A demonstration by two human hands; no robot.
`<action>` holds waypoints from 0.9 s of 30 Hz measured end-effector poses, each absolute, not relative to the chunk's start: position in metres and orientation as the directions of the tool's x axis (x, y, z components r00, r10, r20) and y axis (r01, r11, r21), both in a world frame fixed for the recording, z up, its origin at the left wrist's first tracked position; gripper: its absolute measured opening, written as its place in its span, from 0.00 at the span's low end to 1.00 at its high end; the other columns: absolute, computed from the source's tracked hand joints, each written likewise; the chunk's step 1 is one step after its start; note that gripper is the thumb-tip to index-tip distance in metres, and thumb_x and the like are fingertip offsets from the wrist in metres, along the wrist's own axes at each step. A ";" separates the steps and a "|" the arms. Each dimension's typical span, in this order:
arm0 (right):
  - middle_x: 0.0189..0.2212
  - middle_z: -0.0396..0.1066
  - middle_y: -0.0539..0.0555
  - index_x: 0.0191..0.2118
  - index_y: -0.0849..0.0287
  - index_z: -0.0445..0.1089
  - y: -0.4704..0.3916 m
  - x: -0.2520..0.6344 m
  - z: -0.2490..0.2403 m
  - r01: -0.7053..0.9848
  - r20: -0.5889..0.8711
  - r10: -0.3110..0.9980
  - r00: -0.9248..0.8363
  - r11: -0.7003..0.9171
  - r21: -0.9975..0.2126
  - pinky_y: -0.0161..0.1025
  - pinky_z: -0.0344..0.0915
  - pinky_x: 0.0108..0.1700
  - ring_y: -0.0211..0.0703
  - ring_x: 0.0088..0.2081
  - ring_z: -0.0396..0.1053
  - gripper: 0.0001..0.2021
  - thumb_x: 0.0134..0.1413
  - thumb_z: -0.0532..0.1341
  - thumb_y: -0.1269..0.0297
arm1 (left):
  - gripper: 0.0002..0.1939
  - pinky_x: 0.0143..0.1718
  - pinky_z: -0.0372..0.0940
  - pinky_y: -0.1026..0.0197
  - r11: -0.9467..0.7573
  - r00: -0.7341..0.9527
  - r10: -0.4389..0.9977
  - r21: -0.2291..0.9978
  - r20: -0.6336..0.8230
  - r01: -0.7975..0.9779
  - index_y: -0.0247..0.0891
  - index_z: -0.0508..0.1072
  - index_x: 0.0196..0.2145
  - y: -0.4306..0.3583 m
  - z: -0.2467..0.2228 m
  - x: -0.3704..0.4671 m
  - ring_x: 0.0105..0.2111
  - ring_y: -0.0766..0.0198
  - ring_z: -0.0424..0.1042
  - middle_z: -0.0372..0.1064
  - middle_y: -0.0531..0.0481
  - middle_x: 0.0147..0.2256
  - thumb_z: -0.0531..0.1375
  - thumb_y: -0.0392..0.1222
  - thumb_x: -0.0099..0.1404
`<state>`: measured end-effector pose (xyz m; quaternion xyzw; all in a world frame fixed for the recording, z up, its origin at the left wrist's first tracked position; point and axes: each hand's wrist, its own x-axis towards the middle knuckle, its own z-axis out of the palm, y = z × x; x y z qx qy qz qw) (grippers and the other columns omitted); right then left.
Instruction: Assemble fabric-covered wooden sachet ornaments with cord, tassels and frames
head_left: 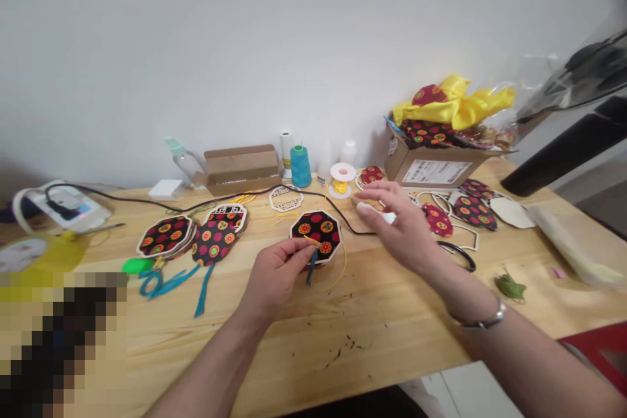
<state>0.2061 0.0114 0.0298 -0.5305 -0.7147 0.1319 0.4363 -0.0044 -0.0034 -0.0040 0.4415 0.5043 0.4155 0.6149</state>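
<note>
My left hand (281, 268) pinches a short teal tassel (312, 268) at its top, over the lower left part of an octagonal black piece (318, 230) with red and orange flowers and a pale rim. A thin yellow cord (344, 264) loops from there around the piece's right side. My right hand (394, 219) is raised to the right of the piece, fingers bent and pointing left, around a small white object (375, 212) that is partly hidden. Behind my hands stand a teal thread cone (300, 167) and a white spool with yellow cord (341, 187).
Stacked floral pieces (166, 235) and teal tassels (169, 282) lie left. A cardboard box (426, 163) with yellow cloth stands back right, near loose floral pieces (473, 210). A black cable (220, 198) crosses the table (392, 339). Green thread (510, 286) lies right.
</note>
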 end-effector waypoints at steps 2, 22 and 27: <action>0.42 0.68 0.61 0.43 0.62 0.71 0.014 0.232 0.038 0.819 0.437 0.871 -0.222 0.410 -0.402 0.49 0.62 0.47 0.51 0.46 0.63 0.12 0.55 0.54 0.73 | 0.10 0.34 0.65 0.67 0.268 0.132 0.956 0.963 -0.261 -0.039 0.37 0.78 0.30 -0.002 -0.004 -0.005 0.28 0.68 0.72 0.76 0.52 0.28 0.67 0.45 0.51; 0.40 0.67 0.61 0.41 0.62 0.67 0.036 0.283 0.010 0.824 0.134 0.813 -0.567 0.564 0.063 0.45 0.58 0.42 0.52 0.43 0.60 0.10 0.54 0.53 0.73 | 0.13 0.30 0.67 0.67 0.358 0.132 0.931 0.921 -0.339 -0.157 0.35 0.78 0.28 0.000 -0.002 -0.001 0.24 0.68 0.73 0.76 0.52 0.25 0.70 0.45 0.45; 0.41 0.64 0.62 0.42 0.62 0.62 0.029 0.294 0.027 0.806 0.322 0.786 -0.528 0.583 -0.100 0.47 0.59 0.45 0.53 0.44 0.60 0.12 0.49 0.53 0.73 | 0.14 0.30 0.68 0.67 0.371 0.123 0.927 0.911 -0.353 -0.182 0.35 0.78 0.28 -0.001 0.000 0.000 0.24 0.68 0.73 0.76 0.51 0.25 0.70 0.45 0.44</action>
